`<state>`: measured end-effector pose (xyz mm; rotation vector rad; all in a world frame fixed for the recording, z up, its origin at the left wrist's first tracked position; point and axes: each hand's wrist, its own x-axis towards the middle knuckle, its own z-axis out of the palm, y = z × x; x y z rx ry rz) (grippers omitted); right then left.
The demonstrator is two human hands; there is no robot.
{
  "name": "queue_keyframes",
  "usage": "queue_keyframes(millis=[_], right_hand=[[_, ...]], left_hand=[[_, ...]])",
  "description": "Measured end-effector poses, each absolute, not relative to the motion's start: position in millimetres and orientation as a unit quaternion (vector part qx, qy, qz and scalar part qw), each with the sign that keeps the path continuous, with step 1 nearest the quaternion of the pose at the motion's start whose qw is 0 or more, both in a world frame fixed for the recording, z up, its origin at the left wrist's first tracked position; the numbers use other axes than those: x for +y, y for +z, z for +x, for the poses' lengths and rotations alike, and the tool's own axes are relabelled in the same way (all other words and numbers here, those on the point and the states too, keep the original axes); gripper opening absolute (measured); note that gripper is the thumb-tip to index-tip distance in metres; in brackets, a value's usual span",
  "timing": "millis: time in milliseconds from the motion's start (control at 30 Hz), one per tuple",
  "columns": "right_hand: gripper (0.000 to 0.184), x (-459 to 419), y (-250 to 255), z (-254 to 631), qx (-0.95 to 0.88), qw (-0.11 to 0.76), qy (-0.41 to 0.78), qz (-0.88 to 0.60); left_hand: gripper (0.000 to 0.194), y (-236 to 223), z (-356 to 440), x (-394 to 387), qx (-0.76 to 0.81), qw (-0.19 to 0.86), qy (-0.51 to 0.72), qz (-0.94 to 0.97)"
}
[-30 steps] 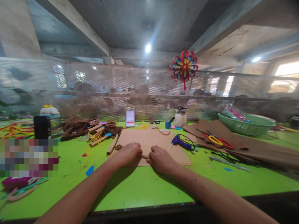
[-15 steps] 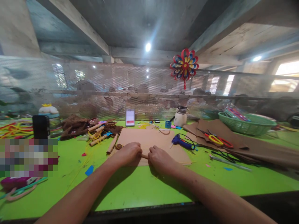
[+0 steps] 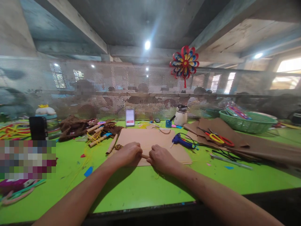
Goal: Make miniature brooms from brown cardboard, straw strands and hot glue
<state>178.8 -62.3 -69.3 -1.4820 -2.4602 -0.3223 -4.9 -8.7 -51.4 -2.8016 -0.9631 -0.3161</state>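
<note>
Both hands are closed on a thin brown paper roll [image 3: 145, 156] that lies crosswise over a stack of brown paper sheets [image 3: 150, 138]. My left hand [image 3: 130, 153] grips its left end and my right hand [image 3: 161, 158] its right end, with a short stretch of roll showing between them. The fingertips are partly hidden behind the knuckles. Right of the hands, a blue hot glue gun [image 3: 183, 142] rests at the sheets' edge. Several finished-looking paper tubes [image 3: 97, 140] with yellow strands lie to the left.
On the right are scissors [image 3: 218, 139], large brown paper sheets [image 3: 235, 147] and a green basket [image 3: 246, 122]. A phone [image 3: 130, 117], a blue pot [image 3: 168, 123] and a white jug [image 3: 181, 116] stand at the back, before a perforated screen [image 3: 150, 81]. A black phone [image 3: 38, 128] stands left.
The view has shifted slightly. Both hands stay closed on the paper roll, with the right hand's fingers moved a little and slightly more of the roll showing.
</note>
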Motion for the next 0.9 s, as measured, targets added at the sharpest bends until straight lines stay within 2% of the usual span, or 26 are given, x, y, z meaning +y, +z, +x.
queue_keyframes(millis=[900], right_hand=[[0.018,-53.8,-78.9,176.6,-0.842,0.186,-0.109,-0.494]], left_hand=[[0.021,-49.6,-5.8,-9.3,-0.307,0.081,-0.114,-0.941]])
